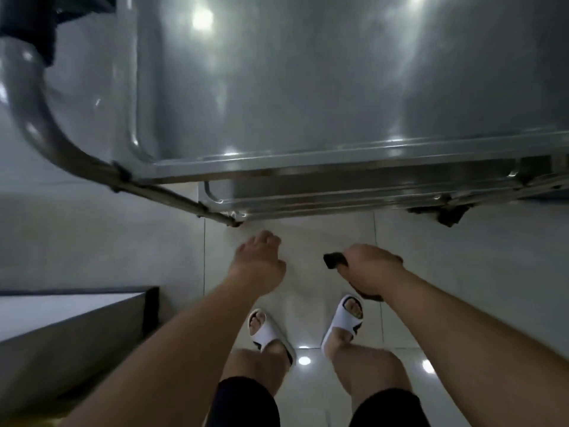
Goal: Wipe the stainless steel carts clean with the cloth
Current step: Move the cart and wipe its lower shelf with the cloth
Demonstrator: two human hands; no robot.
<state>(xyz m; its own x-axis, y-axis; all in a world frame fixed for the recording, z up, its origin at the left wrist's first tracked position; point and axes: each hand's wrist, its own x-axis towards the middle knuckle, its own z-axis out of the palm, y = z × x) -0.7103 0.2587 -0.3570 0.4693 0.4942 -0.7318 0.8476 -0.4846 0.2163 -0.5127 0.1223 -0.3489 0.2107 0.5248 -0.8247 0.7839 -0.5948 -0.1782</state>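
Observation:
A stainless steel cart [308, 87] fills the upper part of the head view, its shiny top shelf seen from above and a lower shelf edge [308, 201] showing beneath. A curved tube handle [40, 118] runs down its left side. My right hand [369, 269] hovers in front of the cart's near edge, fingers closed around a dark cloth [334, 260] whose end sticks out to the left. My left hand [258, 260] hangs beside it with fingers curled loosely and nothing in it. Neither hand touches the cart.
Light floor tiles [462, 288] lie below, with my feet in white sandals [268, 332] close to the cart. A grey box or table with a dark rim [77, 309] stands at the lower left. A dark caster [451, 215] shows under the cart's right side.

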